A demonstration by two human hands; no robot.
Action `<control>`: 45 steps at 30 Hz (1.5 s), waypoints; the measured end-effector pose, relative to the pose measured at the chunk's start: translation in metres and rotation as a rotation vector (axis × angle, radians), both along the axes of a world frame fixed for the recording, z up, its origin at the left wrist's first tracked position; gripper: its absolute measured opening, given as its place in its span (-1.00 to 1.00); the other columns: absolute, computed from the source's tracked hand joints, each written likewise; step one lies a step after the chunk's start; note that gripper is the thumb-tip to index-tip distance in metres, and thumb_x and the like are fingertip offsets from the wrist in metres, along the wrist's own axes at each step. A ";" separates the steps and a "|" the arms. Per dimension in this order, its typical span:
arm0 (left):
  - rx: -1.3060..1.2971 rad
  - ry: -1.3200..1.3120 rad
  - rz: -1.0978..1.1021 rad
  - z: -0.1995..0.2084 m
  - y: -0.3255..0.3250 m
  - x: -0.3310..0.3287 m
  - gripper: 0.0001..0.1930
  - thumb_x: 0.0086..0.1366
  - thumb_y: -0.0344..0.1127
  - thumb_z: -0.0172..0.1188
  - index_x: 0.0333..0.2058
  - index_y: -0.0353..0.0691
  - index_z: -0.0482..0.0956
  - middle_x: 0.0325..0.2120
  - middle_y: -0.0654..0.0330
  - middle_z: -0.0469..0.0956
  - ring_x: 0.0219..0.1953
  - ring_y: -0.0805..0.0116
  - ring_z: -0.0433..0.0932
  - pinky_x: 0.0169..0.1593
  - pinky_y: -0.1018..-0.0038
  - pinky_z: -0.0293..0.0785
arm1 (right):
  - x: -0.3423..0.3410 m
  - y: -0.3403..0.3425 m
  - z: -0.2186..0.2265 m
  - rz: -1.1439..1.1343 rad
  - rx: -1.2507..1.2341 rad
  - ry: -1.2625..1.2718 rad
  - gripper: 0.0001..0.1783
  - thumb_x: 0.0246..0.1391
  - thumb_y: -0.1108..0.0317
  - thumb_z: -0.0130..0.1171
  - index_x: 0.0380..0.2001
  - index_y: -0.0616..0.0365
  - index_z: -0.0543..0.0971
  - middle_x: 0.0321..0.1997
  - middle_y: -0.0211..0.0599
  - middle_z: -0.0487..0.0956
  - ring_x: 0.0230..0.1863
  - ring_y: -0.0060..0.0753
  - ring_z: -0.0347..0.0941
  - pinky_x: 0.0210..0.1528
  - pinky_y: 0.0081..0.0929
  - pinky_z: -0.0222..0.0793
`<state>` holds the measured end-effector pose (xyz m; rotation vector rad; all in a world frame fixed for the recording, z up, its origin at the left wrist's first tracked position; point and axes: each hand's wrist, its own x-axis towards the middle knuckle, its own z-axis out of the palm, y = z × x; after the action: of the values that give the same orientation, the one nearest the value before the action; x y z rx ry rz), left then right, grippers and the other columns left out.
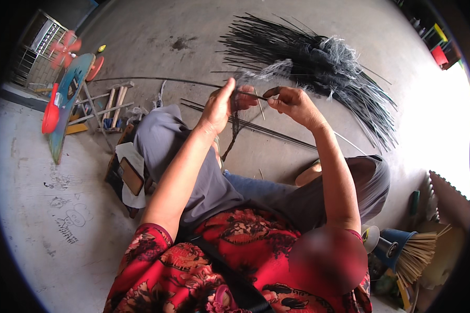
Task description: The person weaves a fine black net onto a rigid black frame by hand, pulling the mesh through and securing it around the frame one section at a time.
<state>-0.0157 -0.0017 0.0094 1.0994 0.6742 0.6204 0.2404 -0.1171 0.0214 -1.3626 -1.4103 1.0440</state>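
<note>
A gray floor (156, 31) spreads under everything. Closest is one red flowery shirt (230, 224), and then gray pants (203, 177) with the knees wide apart. Past the lap are two bare hands. The left hand (219, 107) is bent around one long, thin black rod (177, 79); I can't tell how tight it is. Dark net (236, 117) hangs down from that hand. The right hand (296, 104) pinches the rod between thumb and finger. The rod is up off the floor, its long way going side to side, with the far tip pointing left. To the right, one blue bucket (394, 250) holds lots of pale sticks (420, 249). On the left, a pale surface (21, 208) has pen drawings (75, 216), with little marks too small to read. A few loose rods (277, 130) lie beyond the knees. Farther off is one big pile of black rods (271, 44), too many to count, with pale stringy stuff (339, 52) on top.
</note>
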 end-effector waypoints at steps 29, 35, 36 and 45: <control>-0.842 0.071 -0.034 -0.192 -0.112 0.008 -0.71 0.60 -0.26 0.21 0.14 -0.27 0.65 -0.18 0.06 0.74 -0.21 0.19 0.75 -0.11 0.31 0.65 | -0.002 -0.003 -0.469 -0.044 -0.227 -1.233 -0.77 0.37 0.27 0.09 -0.15 -0.04 0.74 -0.16 -0.22 0.81 0.05 -0.06 0.69 0.12 -0.05 0.54; -0.850 0.101 -0.016 -0.197 -0.096 0.008 -0.71 0.60 -0.25 0.21 0.14 -0.27 0.64 -0.19 0.08 0.74 -0.22 0.24 0.74 -0.12 0.32 0.63 | -0.033 0.005 -0.498 0.044 -0.402 -0.968 -0.68 0.34 0.40 0.11 0.09 0.01 0.67 0.03 -0.01 0.75 0.12 0.11 0.70 0.12 -0.03 0.68; -0.855 0.100 -0.015 -0.199 -0.095 0.010 -0.71 0.60 -0.25 0.21 0.14 -0.27 0.64 -0.19 0.08 0.74 -0.22 0.24 0.74 -0.12 0.32 0.63 | -0.035 0.005 -0.501 0.090 -0.443 -0.925 -0.67 0.34 0.40 0.12 0.13 0.03 0.65 0.08 0.02 0.70 0.14 0.13 0.69 0.14 -0.02 0.68; -0.851 0.015 -0.060 -0.209 -0.089 0.033 -0.70 0.65 -0.25 0.11 0.14 -0.29 0.66 -0.21 0.06 0.75 -0.24 0.22 0.72 -0.14 0.31 0.60 | -0.058 -0.024 -0.520 0.283 -0.571 -0.776 -0.69 0.35 0.32 0.19 0.11 0.10 0.58 0.07 -0.08 0.56 0.07 -0.02 0.64 0.08 -0.17 0.62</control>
<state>0.0177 -0.0911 -0.1998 0.3276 0.8057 0.2194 0.1824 -0.1409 -0.4984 -2.1870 -1.9958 1.2190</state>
